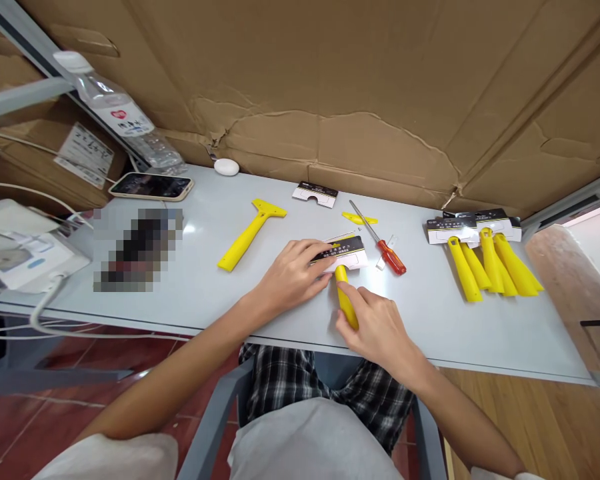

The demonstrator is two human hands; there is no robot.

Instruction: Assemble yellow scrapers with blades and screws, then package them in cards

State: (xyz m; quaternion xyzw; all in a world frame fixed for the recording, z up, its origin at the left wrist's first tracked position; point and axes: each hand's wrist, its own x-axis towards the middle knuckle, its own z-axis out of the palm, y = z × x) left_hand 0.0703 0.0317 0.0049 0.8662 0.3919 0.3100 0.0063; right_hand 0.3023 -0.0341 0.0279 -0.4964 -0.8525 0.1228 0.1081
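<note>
My right hand (375, 323) is closed around the yellow handle of a scraper (347, 303) near the table's front edge. A black-and-white card sleeve (347, 253) covers the scraper's head, and the fingers of my left hand (300, 270) press on the sleeve's left end. Just beyond the sleeve lie a red-handled screwdriver (391, 257), a loose yellow plastic piece (367, 219) and a small clear part (381, 262). To the left rests a bare yellow scraper (245, 240) with no card on it. Another card sleeve (316, 194) lies farther back.
Several carded yellow scrapers (487, 263) are grouped at the right. At the back left are a phone (151, 186), a plastic bottle (125, 120) and a white rounded object (227, 167). A cardboard wall (320, 87) borders the table's rear; white cables (45, 313) run at the left edge.
</note>
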